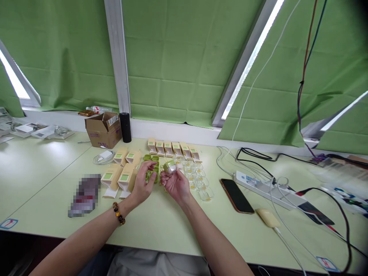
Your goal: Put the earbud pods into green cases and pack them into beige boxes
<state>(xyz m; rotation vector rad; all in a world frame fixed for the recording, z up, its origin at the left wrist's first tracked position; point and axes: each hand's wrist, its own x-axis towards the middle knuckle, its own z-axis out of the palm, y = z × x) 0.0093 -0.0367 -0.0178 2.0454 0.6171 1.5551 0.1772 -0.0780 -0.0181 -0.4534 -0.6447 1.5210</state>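
Bare forearms [217, 235] span the table [161, 230]. I see the right hand [178, 187] pinching a small jar [170, 167], the left hand [144, 183] loosely spread just beside it.

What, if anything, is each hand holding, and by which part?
Right hand: a small green-lidded clear container, apparently by its clear body; exact contact is unclear. Left hand: nothing visible.

Cartons [176, 148] bar the way beyond the right fingers [164, 180]; nearer tabletop [161, 232] leaves room
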